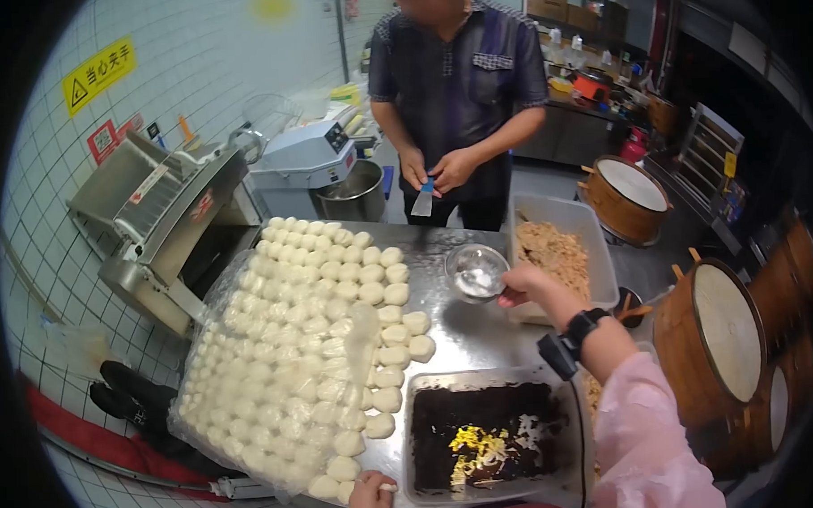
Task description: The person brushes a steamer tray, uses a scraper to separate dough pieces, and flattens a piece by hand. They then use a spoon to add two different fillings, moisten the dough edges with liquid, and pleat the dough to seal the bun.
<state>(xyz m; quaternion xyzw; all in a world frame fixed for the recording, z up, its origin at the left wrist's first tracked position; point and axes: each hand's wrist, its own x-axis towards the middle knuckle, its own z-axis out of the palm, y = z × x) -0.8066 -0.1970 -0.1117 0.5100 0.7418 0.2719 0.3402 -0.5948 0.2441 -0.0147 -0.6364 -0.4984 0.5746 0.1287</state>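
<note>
My right hand (526, 286) grips the rim of a small round bowl (475, 271) and holds it above the steel table; a little white stuff shows inside. Below it, near the table's front edge, a clear plastic tub (411, 433) holds a dark filling (483, 408), topped with yellow bits (478, 448) and a white patch (527, 432). My left hand (370, 499) is closed at the front edge, between the tub and the nearest dough balls (343, 468); what its fingers hold, if anything, is hidden.
Rows of dough balls fill the table's left, partly under plastic film (276, 366). Across the table a person (459, 91) holds a blue-handled scraper (423, 198). A tub of light-brown filling (593, 225) and bamboo steamers (709, 333) are at right. A dough roller machine (168, 217) stands left.
</note>
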